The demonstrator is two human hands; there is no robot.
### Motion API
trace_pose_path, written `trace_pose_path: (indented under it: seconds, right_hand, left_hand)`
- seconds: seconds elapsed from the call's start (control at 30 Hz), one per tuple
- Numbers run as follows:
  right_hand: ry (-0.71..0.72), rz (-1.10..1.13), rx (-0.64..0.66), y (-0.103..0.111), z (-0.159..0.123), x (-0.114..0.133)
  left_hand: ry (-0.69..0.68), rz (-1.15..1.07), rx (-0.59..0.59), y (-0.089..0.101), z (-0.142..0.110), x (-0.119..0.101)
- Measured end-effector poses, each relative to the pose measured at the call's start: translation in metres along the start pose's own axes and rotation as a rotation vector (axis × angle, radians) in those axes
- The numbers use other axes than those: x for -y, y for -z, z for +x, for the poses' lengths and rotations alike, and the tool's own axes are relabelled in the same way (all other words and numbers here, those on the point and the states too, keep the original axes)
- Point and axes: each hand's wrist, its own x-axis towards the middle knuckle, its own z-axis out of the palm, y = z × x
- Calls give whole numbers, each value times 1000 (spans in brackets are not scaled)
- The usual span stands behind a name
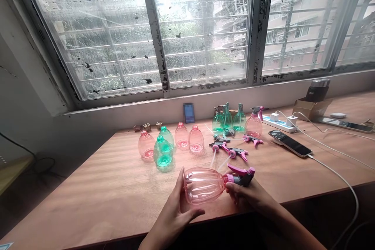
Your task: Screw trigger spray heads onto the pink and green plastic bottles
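A clear pink spray bottle [203,185] lies sideways in the air above the table's front edge, its pink and black trigger head [243,175] pointing right. My left hand [178,207] cups the bottle's base, thumb along the near side. The fingers of my right hand [243,193] close on the pink collar at the neck, below the trigger. Beyond the bottle lie several loose pink and black trigger heads [238,153] with thin tubes. Open-necked pink bottles [196,139] and green bottles [163,156] stand upright farther left, without heads.
At the back stand green spray bottles [239,119] and a pink one [253,125] with heads on. To the right are a power strip [279,123], a phone [290,143] on a white cable, and a cardboard box [310,108]. Windows line the wall behind.
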Motion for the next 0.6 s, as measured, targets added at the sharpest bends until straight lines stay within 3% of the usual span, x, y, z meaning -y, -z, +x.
trace_pose_path:
  seconds: [0.6]
  right_hand:
    - [-3, 68, -50, 0, 0, -2]
  left_hand:
    - [-12, -27, -8, 0, -2, -5]
